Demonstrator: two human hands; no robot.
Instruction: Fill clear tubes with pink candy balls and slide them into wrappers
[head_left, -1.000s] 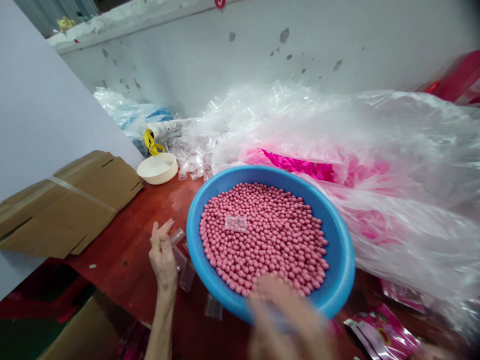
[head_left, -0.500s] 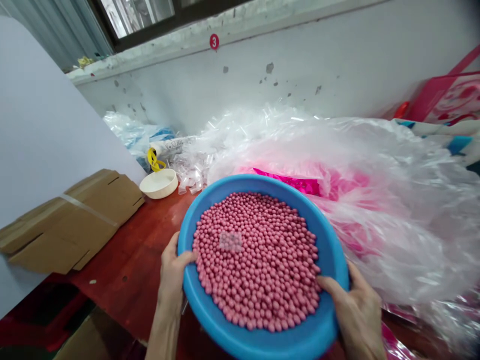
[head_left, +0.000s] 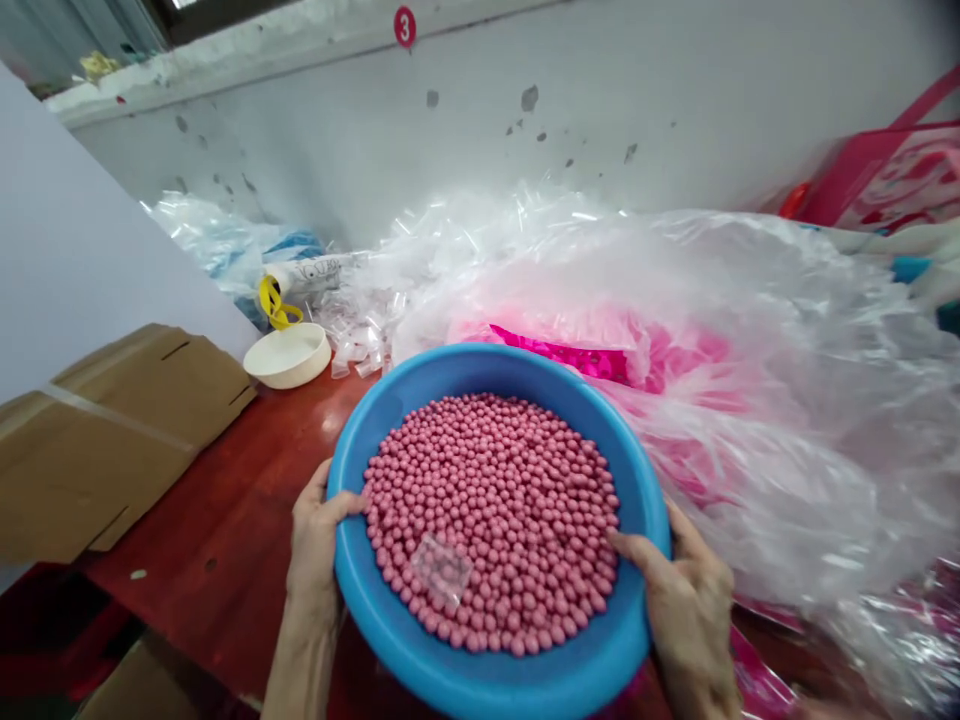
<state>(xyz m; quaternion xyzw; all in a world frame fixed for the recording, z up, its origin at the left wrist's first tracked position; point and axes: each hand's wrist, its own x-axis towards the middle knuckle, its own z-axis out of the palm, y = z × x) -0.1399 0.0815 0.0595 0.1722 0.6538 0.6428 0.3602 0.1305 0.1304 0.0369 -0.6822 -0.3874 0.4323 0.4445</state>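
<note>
A round blue basin [head_left: 600, 420] full of small pink balls [head_left: 495, 500] is held between both hands over the red tabletop. My left hand [head_left: 315, 530] grips the left rim, its thumb over the edge and its fingers hidden outside. On the right rim, my right hand [head_left: 686, 590] is closed the same way, thumb pointing inward above the balls. A small clear plastic piece [head_left: 441, 571] lies on top of the balls, toward the near left.
Flattened cardboard [head_left: 127, 430] lies left on the red table [head_left: 225, 500]. A shallow white dish [head_left: 288, 356] and a yellow loop [head_left: 276, 302] sit behind. Large clear plastic bags [head_left: 787, 380] with pink contents fill the right side. A wall [head_left: 465, 130] runs along the back.
The clear piece has slid over the balls toward the near side of the basin. The balls have shifted, and the basin sits slightly farther left in view. Both hands keep their grip.
</note>
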